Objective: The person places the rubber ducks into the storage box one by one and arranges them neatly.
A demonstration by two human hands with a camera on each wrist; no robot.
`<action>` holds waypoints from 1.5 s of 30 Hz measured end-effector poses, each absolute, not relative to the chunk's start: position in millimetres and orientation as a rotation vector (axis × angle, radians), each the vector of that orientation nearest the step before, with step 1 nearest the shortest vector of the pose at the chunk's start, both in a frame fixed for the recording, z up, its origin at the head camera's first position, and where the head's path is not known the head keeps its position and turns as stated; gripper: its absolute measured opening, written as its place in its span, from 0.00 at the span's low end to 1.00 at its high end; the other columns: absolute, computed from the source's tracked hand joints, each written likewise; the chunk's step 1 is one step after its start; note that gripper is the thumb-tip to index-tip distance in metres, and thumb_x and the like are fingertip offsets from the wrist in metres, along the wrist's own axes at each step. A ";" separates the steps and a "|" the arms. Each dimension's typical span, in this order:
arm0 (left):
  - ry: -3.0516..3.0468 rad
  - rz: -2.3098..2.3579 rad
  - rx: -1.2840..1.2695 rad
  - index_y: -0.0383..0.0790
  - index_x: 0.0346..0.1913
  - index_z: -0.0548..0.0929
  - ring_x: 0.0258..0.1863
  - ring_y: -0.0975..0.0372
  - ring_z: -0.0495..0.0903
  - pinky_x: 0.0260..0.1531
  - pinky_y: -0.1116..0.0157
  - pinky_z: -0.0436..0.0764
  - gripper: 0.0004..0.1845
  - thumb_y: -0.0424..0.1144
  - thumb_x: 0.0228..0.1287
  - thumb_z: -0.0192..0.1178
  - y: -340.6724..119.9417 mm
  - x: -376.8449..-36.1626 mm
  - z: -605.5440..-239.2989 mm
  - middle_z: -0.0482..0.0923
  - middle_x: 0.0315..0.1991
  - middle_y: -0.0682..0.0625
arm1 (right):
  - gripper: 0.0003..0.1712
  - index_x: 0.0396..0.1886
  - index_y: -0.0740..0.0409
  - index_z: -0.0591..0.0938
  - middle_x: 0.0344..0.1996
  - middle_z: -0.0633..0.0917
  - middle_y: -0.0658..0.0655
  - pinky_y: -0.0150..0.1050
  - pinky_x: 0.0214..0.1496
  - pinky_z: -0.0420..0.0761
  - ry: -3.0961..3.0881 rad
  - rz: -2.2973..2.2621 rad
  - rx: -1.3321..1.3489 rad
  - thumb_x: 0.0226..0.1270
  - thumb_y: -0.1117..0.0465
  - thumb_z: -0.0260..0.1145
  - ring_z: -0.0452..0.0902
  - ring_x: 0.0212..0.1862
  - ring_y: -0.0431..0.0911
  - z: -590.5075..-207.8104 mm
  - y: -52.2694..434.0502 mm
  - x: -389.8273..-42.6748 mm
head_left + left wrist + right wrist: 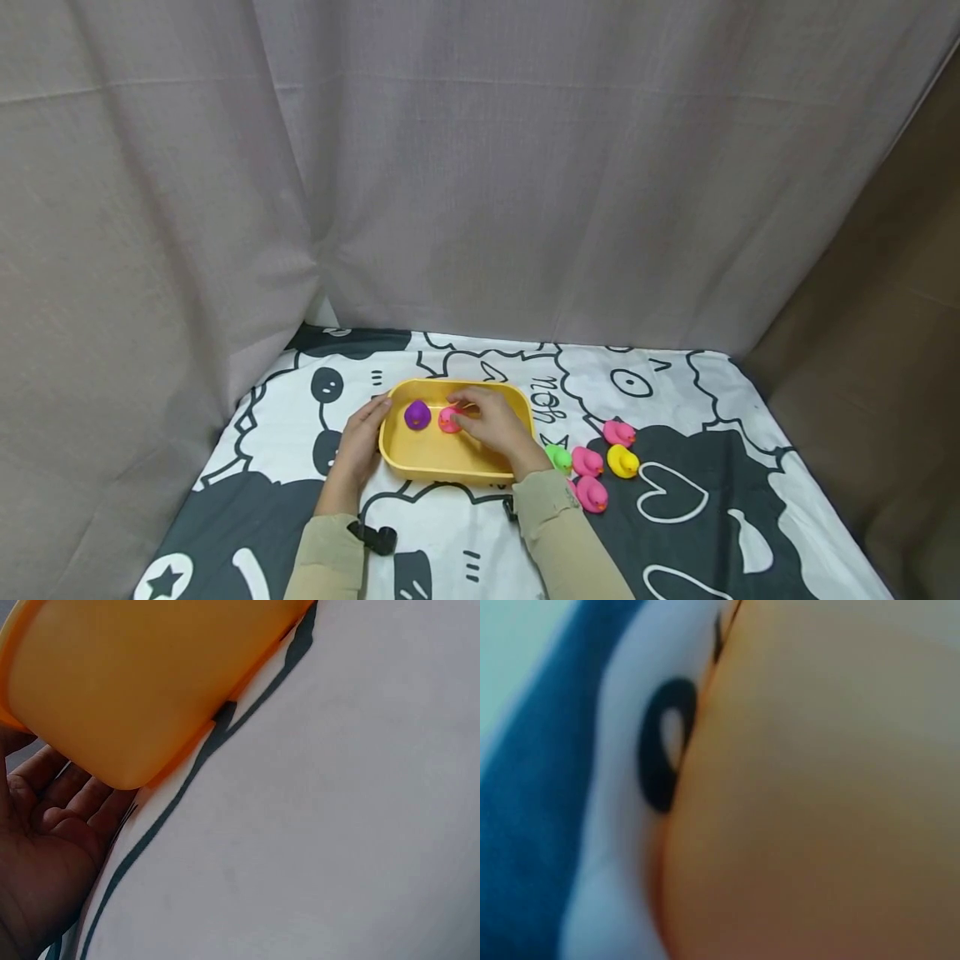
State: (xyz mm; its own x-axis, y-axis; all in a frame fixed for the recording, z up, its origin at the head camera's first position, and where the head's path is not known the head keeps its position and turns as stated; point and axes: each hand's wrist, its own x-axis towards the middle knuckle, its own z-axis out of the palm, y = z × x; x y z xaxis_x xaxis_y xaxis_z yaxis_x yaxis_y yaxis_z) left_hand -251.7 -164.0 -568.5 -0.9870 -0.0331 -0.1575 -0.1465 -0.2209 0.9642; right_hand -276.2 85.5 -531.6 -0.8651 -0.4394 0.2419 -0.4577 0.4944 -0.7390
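A yellow tray (420, 467) sits on the patterned cloth in the head view. Inside it stands a purple duck (417, 414) and, beside it, a pink duck (448, 419). My right hand (491, 423) reaches into the tray and pinches the pink duck. My left hand (365, 442) rests flat against the tray's left wall with straight fingers. The left wrist view shows the tray's outer wall (150, 682) above my left palm (52, 847). The right wrist view is a blur of the tray's wall (817, 795) and the cloth.
Right of the tray several loose ducks lie on the cloth: a green duck (558, 457), pink ducks (588, 462) (618, 432) (592, 495) and a yellow duck (622, 461). Grey curtains close in the back and left; a brown wall stands at the right.
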 end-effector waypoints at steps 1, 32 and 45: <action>1.914 2.392 -0.216 0.40 0.69 0.75 0.69 0.51 0.69 0.68 0.56 0.71 0.27 0.49 0.74 0.57 -164.1 -251.6 -568.8 0.68 0.72 0.44 | 0.17 0.53 0.62 0.85 0.48 0.86 0.54 0.43 0.57 0.83 -2.697 1.325 0.810 0.65 0.64 0.71 0.82 0.51 0.50 -531.9 85.3 -276.2; 1.891 2.417 -0.237 0.38 0.68 0.76 0.68 0.54 0.70 0.67 0.60 0.72 0.23 0.43 0.75 0.56 -165.2 -249.7 -572.5 0.70 0.70 0.45 | 0.17 0.54 0.62 0.84 0.50 0.86 0.57 0.46 0.57 0.83 -2.680 1.391 0.701 0.69 0.61 0.70 0.83 0.49 0.48 -515.2 109.5 -265.9; 1.875 2.434 -0.225 0.38 0.68 0.76 0.69 0.55 0.69 0.67 0.61 0.72 0.24 0.43 0.74 0.56 -163.9 -252.3 -569.1 0.70 0.70 0.45 | 0.19 0.58 0.54 0.83 0.54 0.84 0.58 0.55 0.60 0.81 -2.677 1.134 0.212 0.68 0.57 0.71 0.80 0.56 0.56 -500.1 236.6 -236.5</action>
State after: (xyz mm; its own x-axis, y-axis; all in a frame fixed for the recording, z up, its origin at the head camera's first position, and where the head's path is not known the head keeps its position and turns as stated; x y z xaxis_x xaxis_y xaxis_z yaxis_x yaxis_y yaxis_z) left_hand -252.3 -163.9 -569.1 -0.9874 -0.0409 -0.1526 -0.1371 -0.2581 0.9564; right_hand -236.5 236.6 -500.1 -0.9640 -0.0444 0.2622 -0.2193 0.6907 -0.6891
